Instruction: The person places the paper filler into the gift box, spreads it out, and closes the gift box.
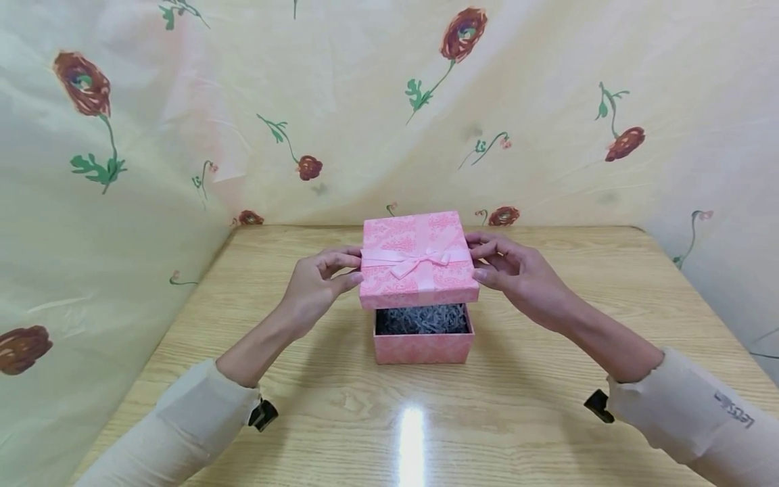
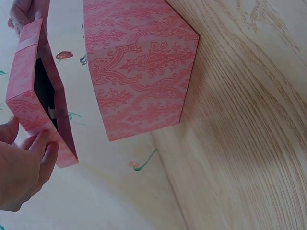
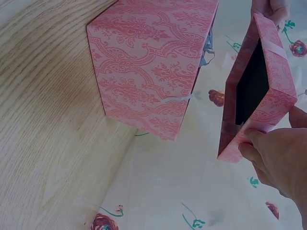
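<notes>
A pink patterned box lid (image 1: 420,284) with a ribbon bow hangs over the matching pink box (image 1: 422,349), raised clear of its rim. My left hand (image 1: 319,281) grips the lid's left side between thumb and fingers. On the opposite side my right hand (image 1: 514,270) holds it the same way. Grey shredded paper (image 1: 422,319) fills the box and shows below the lid's front edge; the lid hides the back part. In both wrist views a gap separates the lid (image 2: 24,72) from the box (image 3: 148,62), and the lid's inside is dark.
The box stands on a wooden table (image 1: 255,406) with a bright light reflection in front. Flower-print cloth (image 1: 353,88) hangs behind the table and along its sides. Dark clips (image 1: 263,414) sit at the sleeve cuffs.
</notes>
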`<state>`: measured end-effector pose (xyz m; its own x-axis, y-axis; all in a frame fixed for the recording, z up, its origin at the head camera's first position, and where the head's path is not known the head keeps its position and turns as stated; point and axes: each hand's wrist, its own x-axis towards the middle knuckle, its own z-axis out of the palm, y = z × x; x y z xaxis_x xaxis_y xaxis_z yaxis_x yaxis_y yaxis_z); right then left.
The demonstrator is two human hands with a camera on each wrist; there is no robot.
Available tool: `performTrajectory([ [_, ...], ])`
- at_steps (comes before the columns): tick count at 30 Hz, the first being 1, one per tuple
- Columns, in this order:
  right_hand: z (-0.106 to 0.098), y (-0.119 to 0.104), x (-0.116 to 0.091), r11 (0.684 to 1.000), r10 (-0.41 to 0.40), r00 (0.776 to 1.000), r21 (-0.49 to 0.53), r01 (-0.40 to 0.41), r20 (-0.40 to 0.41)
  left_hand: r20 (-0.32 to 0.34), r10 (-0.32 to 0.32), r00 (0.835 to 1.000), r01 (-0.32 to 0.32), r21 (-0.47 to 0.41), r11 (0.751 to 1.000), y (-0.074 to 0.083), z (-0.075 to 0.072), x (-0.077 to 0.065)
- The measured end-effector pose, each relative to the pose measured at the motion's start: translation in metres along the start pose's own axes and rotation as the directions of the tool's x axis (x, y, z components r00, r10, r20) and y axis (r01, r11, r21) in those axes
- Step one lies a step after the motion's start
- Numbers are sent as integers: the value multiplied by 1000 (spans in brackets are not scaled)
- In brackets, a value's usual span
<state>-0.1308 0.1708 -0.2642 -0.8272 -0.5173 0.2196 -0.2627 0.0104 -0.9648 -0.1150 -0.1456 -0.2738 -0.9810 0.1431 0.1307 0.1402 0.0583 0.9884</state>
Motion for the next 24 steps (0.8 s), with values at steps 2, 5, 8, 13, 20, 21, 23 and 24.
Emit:
performTrajectory([
  [2, 0, 0, 0, 1000, 2, 1000, -1, -2, -1, -2, -6, 1000, 6, -2, 1000, 0, 0, 0],
  [5, 0, 1, 0, 1000, 5, 1000, -1, -5, 0, 1, -8, 1000, 8, -1, 1000, -1, 0, 0],
  [8, 1, 2, 0, 1000, 6, 1000, -1, -6, 0, 2, -13, 1000, 13, -12, 1000, -1, 0, 0],
  [13, 1, 1, 0, 1000, 12, 1000, -21, -12, -3, 5, -13, 1000, 13, -6, 1000, -2, -1, 0],
  [20, 2, 0, 0, 999, 11, 1000, -39, -11, 3, 10, 0, 1000, 0, 41, 999, -3, -3, -1],
  [21, 2, 0, 0, 999, 9, 1000, -33, -9, 7, 11, -1, 1000, 1, 44, 999, -3, -3, -1],
  [23, 2, 0, -1, 1000, 4, 1000, -17, -4, 14, 14, -2, 1000, 2, 41, 999, -3, -3, -2],
  [24, 2, 0, -1, 1000, 2, 1000, -8, -2, 18, 16, -4, 1000, 3, 38, 999, -3, -3, -2],
])
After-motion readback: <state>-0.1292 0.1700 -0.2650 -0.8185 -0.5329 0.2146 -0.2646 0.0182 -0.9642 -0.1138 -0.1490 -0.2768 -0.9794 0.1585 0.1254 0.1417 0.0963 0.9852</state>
